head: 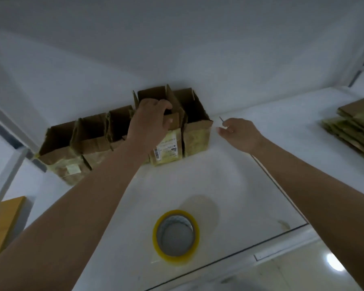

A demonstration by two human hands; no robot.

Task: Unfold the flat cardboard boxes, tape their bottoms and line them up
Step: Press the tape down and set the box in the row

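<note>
Head cam looking down at the white table [229, 181] with both my arms stretched out over it. Biggest thing up front is the row of opened boxes [122, 133] against the wall, open side up, packed side by side. My left hand [149, 120] is grabbing the front top edge of the box with the label [168, 143], fingers hooked inside, thumb on the outside. One more box [195, 122] sits just right of that hand. Stack of flat boxes [353, 124] is well off past my right hand [240, 133], which hovers loose, holding nothing, just beside that end box. Tape roll [176, 237] lies flat, closer to me, between my forearms.
</note>
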